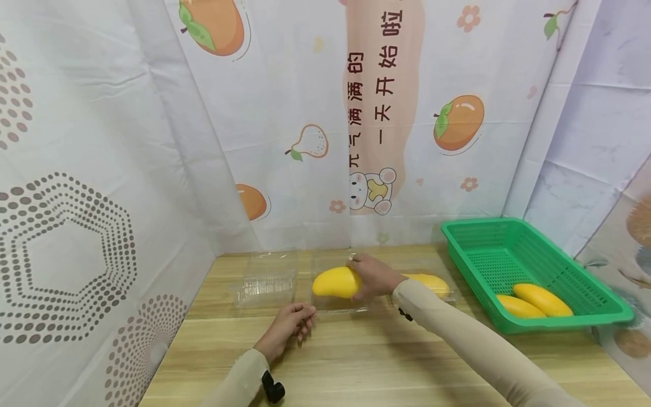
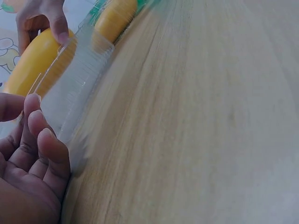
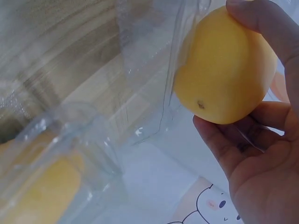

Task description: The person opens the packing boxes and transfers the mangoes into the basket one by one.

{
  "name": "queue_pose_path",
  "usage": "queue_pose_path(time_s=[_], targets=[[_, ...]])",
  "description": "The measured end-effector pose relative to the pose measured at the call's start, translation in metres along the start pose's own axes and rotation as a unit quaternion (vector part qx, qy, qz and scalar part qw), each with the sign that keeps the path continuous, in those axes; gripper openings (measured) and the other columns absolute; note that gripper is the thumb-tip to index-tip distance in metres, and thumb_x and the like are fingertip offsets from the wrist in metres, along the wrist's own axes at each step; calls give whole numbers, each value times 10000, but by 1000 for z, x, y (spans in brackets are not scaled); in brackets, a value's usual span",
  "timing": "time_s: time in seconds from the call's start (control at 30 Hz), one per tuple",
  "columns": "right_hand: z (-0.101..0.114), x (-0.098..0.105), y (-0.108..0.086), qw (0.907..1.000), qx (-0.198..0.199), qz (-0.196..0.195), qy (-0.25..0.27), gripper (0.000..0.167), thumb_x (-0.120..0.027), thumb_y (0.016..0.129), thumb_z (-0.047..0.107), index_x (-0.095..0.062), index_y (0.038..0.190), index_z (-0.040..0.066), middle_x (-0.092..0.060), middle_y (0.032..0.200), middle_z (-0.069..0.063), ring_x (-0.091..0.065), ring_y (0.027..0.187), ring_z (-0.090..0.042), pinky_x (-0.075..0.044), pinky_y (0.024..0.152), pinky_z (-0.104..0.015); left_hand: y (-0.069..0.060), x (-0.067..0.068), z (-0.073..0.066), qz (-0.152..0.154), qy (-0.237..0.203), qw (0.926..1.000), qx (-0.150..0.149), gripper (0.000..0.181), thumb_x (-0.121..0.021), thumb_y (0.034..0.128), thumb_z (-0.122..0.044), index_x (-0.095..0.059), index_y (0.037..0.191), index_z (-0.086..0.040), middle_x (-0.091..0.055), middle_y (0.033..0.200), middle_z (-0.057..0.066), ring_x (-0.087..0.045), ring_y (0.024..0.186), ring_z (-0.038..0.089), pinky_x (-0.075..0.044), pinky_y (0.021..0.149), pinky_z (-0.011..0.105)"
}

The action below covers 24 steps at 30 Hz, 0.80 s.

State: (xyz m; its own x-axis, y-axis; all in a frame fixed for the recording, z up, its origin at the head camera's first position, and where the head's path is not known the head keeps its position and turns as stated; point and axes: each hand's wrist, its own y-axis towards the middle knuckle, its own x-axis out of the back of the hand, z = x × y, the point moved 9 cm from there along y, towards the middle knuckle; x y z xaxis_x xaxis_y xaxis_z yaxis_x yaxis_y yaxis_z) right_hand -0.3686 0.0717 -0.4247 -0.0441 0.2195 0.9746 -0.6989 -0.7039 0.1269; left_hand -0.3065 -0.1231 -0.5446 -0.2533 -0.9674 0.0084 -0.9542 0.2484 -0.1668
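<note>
My right hand [image 1: 375, 277] grips a yellow mango [image 1: 335, 282] by one end, with thumb and fingers spread around it in the right wrist view. The mango is over the middle clear plastic box [image 1: 329, 306], at its opening. In the left wrist view my left hand [image 2: 32, 163] pinches the near edge of that box between thumb and index finger, while the other fingers curl loosely below. To the right, partly behind my right forearm, another mango [image 1: 431, 284] lies in a second clear box [image 3: 100, 140].
Another clear plastic box [image 1: 267, 285] stands at the left on the wooden table [image 1: 325, 362]. A green basket [image 1: 460, 254] at the right holds two mangoes [image 1: 543, 299]. Printed curtains [image 1: 285, 73] hang behind and at both sides.
</note>
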Motion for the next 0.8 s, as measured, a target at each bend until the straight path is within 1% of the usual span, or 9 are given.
queue_pose_path(time_s=[0.1, 0.2, 0.33, 0.5, 0.8], targets=[[-3, 3, -2, 10000, -8, -49, 19, 830, -943, 701, 371, -596, 1351, -11, -600, 1262, -135, -581, 1093, -278, -514, 952, -428, 0, 0, 1, -21, -24, 10000, 31, 415, -670, 1012, -331, -663, 1092, 77, -615, 779, 18, -507, 606, 93, -450, 470, 219], [-5, 7, -4, 9998, 30, -169, 51, 834, -946, 688, 362, -602, 1343, -23, -606, 1209, -128, -583, 1042, -268, -519, 922, -427, 0, 1, 3, -45, -50, 10000, 71, 392, -675, 1007, -330, -671, 1070, 57, -617, 778, 16, -508, 609, 91, -453, 476, 217], [-7, 11, -6, 9994, 70, -316, 127, 782, -956, 678, 337, -630, 1301, -4, -591, 1105, -73, -562, 949, -221, -524, 870, -409, -1, 2, 5, -43, -74, 9999, 88, 377, -676, 1005, -330, -673, 1057, 44, -618, 776, 16, -507, 608, 92, -454, 479, 220], [-7, 18, -10, 9989, 51, -410, 216, 741, -963, 675, 308, -639, 1269, 5, -579, 1074, -56, -542, 924, -204, -520, 844, -401, -1, 2, 4, -18, -96, 9999, 94, 400, -672, 1006, -338, -665, 1074, 56, -619, 773, 12, -507, 600, 90, -454, 476, 224], [-9, 28, -14, 9987, 35, -512, 36, 739, -956, 671, 367, -644, 1240, 13, -574, 1038, -38, -524, 888, -185, -508, 804, -374, 1, 2, 4, -22, -61, 10000, 67, 314, -633, 1032, -287, -677, 1044, 24, -617, 764, 10, -509, 593, 93, -456, 478, 226]])
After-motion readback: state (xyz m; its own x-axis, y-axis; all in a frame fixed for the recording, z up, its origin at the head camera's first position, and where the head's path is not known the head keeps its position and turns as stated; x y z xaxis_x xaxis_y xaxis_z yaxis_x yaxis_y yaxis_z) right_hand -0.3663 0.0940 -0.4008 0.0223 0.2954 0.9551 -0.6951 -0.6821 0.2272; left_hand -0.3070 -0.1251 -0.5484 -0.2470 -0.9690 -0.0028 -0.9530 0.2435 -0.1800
